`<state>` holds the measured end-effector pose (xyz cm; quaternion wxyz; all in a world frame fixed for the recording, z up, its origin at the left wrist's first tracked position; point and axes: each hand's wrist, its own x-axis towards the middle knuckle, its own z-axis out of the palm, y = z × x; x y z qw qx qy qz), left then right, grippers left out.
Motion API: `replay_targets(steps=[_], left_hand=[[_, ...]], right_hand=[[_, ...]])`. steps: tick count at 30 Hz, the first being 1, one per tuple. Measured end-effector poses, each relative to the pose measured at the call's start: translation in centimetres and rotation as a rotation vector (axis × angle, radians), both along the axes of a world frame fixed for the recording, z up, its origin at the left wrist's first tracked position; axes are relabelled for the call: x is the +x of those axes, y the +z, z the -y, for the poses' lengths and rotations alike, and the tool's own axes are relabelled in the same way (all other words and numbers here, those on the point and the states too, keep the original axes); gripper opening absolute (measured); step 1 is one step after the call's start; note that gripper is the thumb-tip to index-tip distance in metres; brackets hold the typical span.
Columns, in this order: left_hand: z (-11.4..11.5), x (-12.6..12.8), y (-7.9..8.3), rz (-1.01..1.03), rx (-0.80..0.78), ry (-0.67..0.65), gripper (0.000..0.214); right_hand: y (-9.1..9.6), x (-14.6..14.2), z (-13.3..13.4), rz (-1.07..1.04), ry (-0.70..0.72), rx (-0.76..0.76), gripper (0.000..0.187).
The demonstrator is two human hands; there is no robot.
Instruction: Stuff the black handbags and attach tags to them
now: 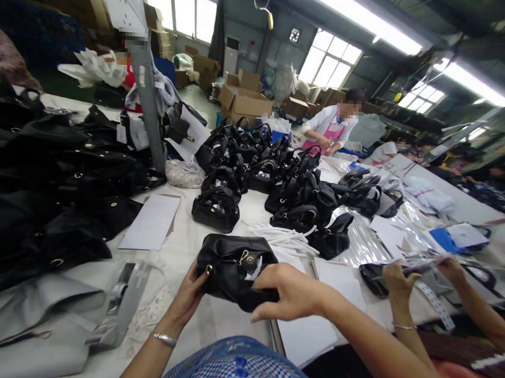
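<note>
A small black handbag with gold-coloured fittings is held up in front of me, above the white table. My left hand grips its left end, near a gold ring. At the bag's right side is my right hand, its fingers reaching into the opening and the thumb outside, so it has hold of the bag's edge. Some white stuffing shows in the opening beside a round black tag. My right fingertips are partly hidden inside the bag.
Several black handbags stand across the table, with a large heap of black bags at left. White strips and white sheets lie nearby. At right, a co-worker's hands handle a bag in clear plastic. A metal post rises at left.
</note>
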<state>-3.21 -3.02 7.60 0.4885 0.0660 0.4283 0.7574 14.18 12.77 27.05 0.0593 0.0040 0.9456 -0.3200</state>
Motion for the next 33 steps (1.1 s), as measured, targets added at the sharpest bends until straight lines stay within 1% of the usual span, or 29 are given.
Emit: replay_targets(steps=[4,8,9,11,13,15,18,19,21,23,26,28,31,33], left_hand=[[1.5,0.0,-1.1,-0.001,0.009,-0.008,0.07],[2.0,0.2,-2.3,0.017,-0.051,-0.033,0.064],[2.0,0.2,-2.5,0.019,-0.067,-0.041,0.063],[1.8,0.3,-2.8,0.019,-0.087,-0.064,0.058],[1.3,0.2,-3.1,0.016,-0.107,-0.07,0.054],[0.7,-0.1,-3.3,0.021,-0.153,-0.045,0.052],[-0.3,-0.5,-3.5,0.047,-0.217,-0.011,0.056],[-0.5,-0.5,-3.6,0.045,-0.233,-0.022,0.059],[-0.5,-0.3,-3.5,0.002,-0.266,-0.085,0.064],[-0.1,0.1,-3.2,-0.076,-0.303,-0.178,0.063],[1.1,0.8,-2.8,-0.214,-0.295,-0.306,0.051],[1.8,1.1,-2.7,-0.305,-0.28,-0.355,0.046],[2.1,1.2,-2.8,-0.501,-0.293,-0.363,0.043],[1.8,1.1,-3.0,-0.694,-0.304,-0.344,0.038]], right_hand=[[-2.5,1.7,3.2,-0.082,0.01,0.116,0.042],[-4.9,1.8,6.0,-0.179,0.005,0.145,0.045],[-5.3,1.7,6.4,-0.199,-0.019,0.133,0.045],[-6.0,1.2,6.8,-0.222,-0.131,0.066,0.045],[-6.4,0.7,6.4,-0.206,-0.318,-0.064,0.043],[-6.9,0.2,5.2,-0.176,-0.539,-0.234,0.043],[-8.3,-0.6,3.3,-0.202,-0.801,-0.562,0.045],[-9.0,-0.8,2.8,-0.226,-0.861,-0.699,0.045],[-10.2,-1.1,2.4,-0.271,-0.946,-0.972,0.046],[-11.3,-1.3,2.7,-0.293,-1.01,-1.172,0.045],[-12.4,-1.5,4.0,-0.316,-1.096,-1.335,0.043],[-13.0,-1.5,5.1,-0.358,-1.137,-1.406,0.042],[-13.7,-1.4,6.5,-0.44,-1.173,-1.448,0.044],[-14.1,-1.3,7.3,-0.46,-1.19,-1.45,0.044]])
